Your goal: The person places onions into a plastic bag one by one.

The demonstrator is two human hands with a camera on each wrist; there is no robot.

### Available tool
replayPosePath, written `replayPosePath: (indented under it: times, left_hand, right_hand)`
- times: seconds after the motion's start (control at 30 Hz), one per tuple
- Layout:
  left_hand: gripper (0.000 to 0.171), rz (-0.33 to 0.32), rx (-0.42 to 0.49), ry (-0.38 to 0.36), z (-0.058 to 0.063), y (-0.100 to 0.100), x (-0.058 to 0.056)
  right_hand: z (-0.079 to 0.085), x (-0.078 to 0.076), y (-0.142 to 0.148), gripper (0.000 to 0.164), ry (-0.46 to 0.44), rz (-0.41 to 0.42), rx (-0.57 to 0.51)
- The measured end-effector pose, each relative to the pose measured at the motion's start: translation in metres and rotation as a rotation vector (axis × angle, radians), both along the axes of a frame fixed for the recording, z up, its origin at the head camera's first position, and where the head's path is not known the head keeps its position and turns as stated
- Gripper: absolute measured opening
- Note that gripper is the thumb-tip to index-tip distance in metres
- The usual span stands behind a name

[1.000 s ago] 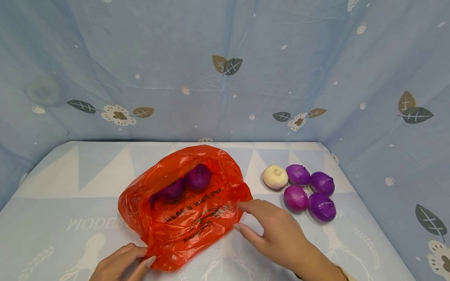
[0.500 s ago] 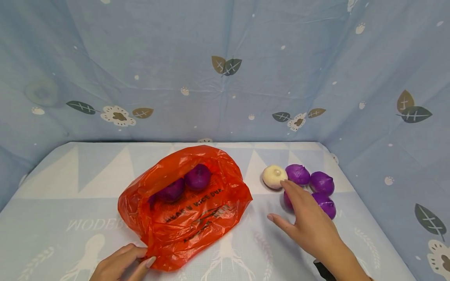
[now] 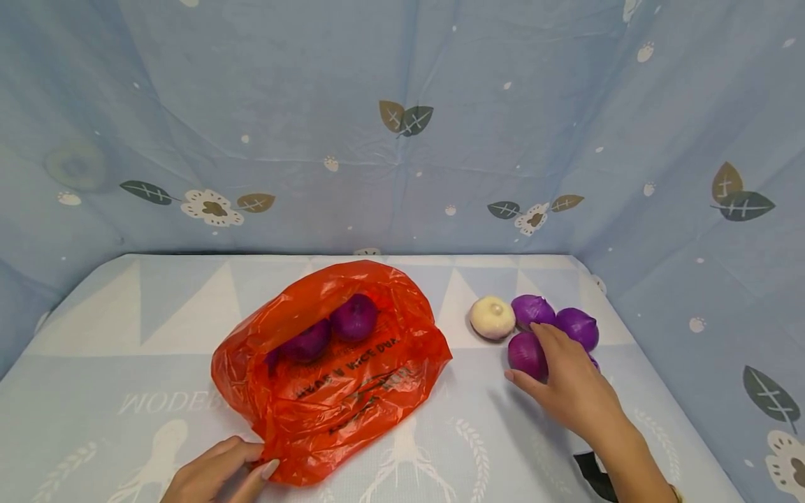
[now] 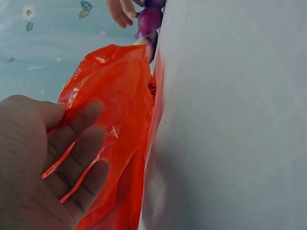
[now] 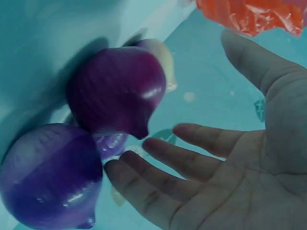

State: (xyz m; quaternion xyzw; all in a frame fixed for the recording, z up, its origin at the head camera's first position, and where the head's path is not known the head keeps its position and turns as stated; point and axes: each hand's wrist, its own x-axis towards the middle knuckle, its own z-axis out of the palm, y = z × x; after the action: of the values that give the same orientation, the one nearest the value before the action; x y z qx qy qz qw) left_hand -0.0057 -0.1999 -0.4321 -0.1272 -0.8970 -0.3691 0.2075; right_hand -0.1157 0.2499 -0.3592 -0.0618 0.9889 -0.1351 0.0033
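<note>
At the left, your left hand (image 3: 216,471) pinches the near corner of the red plastic bag (image 3: 383,409) between thumb and forefinger; the left wrist view shows its other fingers spread by the plastic. The bag lies on the pale patterned table (image 3: 82,377), its mouth gaping, with purple onions (image 3: 354,318) visible inside. Well to the right sits a white onion (image 3: 492,318), and near it, toward you, a magenta onion (image 3: 525,355). A purple bulb (image 3: 533,311) lies just behind that one. Your right hand (image 3: 572,391) is at the magenta onion, thumb and fingers apart; you cannot tell whether a fingertip touches it. Farther right are a second bulb (image 3: 578,327) and a third, mostly hidden behind your hand.
</note>
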Motion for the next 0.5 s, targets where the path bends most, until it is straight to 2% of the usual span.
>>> replayPosePath:
  times: [0.2, 0.5]
  left_hand:
    - [0.049, -0.028, 0.020, 0.033, 0.0009, -0.0006, -0.0011]
    - [0.049, -0.027, 0.021, 0.013, 0.0027, -0.0004, -0.0003]
  right_hand:
    - [-0.0054, -0.0045, 0.0045, 0.086, -0.020, 0.000, 0.012]
    - [-0.0111, -0.0097, 0.0063, 0.084, -0.044, 0.000, -0.013]
